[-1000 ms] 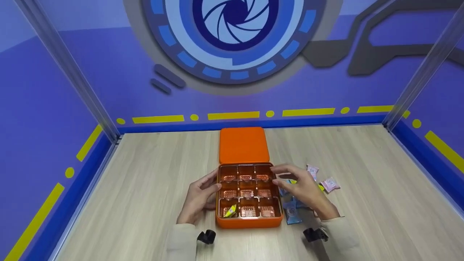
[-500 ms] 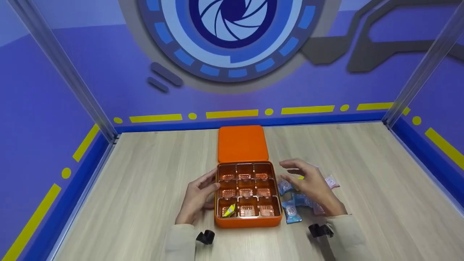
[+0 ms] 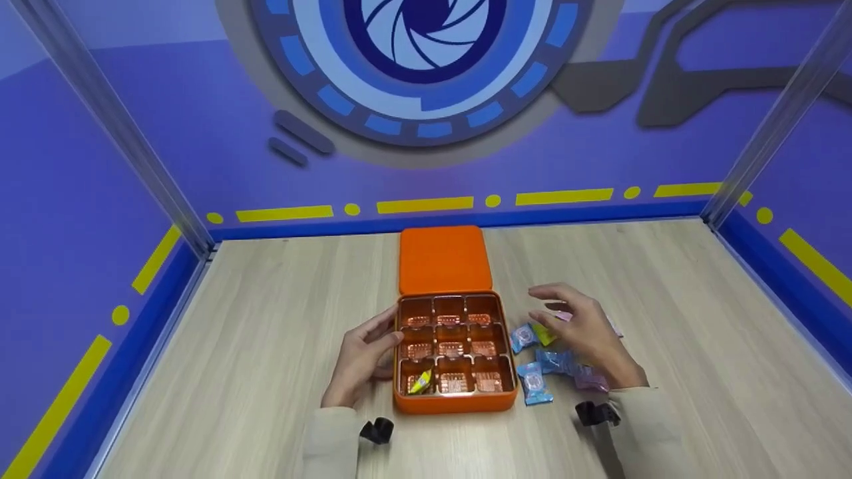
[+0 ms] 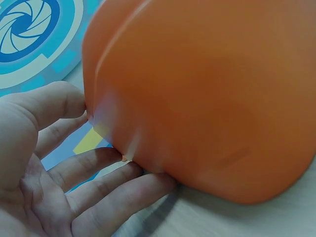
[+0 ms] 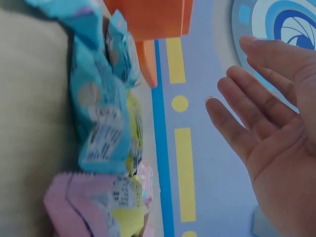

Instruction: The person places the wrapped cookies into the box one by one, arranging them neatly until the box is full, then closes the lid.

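Note:
An orange box (image 3: 455, 404) stands before me, its brown divided tray (image 3: 436, 361) split into several compartments. One yellow wrapped candy (image 3: 421, 382) lies in the front-left compartment. My left hand (image 3: 366, 359) rests against the box's left side, thumb at the rim and fingertips touching the outer wall. To the right, my right hand (image 3: 586, 332) hovers over the wrapped candies with its fingers spread and nothing between them. Around it lie blue candies (image 3: 534, 384), a yellow candy (image 3: 544, 334) and a pink candy (image 3: 590, 379); the hand partly hides others behind it.
The orange lid (image 3: 444, 259) lies flat directly behind the box, reaching near the back wall (image 3: 299, 186). All of this is on a light wooden table (image 3: 286, 299) with panels at the back and both sides. A black clip (image 3: 378, 431) sits at each wrist.
My right hand has moved away from the box's right rim, rightward over the candies, uncovering several of them. The left hand stays at the box's left side.

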Available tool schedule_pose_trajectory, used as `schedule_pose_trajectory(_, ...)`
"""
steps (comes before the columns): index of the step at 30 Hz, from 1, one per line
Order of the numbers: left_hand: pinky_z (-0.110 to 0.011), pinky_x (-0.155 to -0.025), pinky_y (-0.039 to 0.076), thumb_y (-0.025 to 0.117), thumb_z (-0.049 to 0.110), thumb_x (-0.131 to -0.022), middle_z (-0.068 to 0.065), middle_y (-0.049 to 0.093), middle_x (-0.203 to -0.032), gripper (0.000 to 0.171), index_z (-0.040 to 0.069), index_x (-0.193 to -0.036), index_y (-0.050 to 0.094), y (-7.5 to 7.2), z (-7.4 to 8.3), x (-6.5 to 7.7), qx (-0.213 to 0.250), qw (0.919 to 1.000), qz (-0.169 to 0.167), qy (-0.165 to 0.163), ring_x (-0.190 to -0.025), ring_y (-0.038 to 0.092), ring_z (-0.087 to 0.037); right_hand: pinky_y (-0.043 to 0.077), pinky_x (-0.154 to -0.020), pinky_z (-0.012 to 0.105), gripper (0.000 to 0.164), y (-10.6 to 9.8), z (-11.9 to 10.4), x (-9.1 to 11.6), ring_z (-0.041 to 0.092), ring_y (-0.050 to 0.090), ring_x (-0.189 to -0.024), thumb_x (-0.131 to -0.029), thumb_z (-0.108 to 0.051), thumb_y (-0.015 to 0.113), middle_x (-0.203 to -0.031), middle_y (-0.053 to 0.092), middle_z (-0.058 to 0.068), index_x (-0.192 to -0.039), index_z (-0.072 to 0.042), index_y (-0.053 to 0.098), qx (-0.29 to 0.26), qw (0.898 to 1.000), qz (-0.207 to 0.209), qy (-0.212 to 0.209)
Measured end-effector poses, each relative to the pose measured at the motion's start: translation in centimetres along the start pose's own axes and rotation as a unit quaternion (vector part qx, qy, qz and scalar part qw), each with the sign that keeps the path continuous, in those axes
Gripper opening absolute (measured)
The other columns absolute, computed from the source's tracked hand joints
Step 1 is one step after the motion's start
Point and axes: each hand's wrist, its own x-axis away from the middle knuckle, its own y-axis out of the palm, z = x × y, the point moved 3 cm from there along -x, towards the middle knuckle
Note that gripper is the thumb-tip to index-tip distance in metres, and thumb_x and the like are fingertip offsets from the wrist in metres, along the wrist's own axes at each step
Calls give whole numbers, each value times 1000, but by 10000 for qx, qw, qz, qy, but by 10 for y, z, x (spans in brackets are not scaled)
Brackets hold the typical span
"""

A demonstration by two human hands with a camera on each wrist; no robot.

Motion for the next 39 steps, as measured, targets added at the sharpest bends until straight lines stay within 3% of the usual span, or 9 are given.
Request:
schedule_pose_trajectory(2,-33,-105,52,74,10,-100,-14,55,-155,54,11,-152,61,0,0,0,-18,10000,0,27,-145,50,-32,54,-101,58,37,-2,2,0,39,66,-124,-95,-4,80,-133,70,6,-131,-11,73,36,10000,-20,27)
schedule_pose_trajectory(11,-36,-114,45,74,7,-99,-14,55,-155,54,9,-151,60,0,0,-2,7,9999,-43,125,-144,51,-32,54,-102,58,33,-15,11,5,41,65,-124,-98,1,74,-132,70,10,-130,-8,72,129,9995,-199,202)
schedule_pose_trajectory(29,-37,-114,45,73,9,-100,-18,52,-156,53,7,-151,60,0,3,0,-106,9998,-76,181,-145,49,-35,52,-104,61,35,-21,24,11,48,61,-127,-96,6,73,-132,69,19,-130,0,72,420,9903,-1013,858)
schedule_pose_trajectory(39,-38,-113,46,73,8,-99,-19,52,-156,54,7,-151,60,1,3,0,-81,9997,-95,196,-145,49,-36,51,-106,60,36,-16,30,12,42,64,-122,-91,11,76,-125,71,17,-125,-1,74,649,9851,-1117,1132)
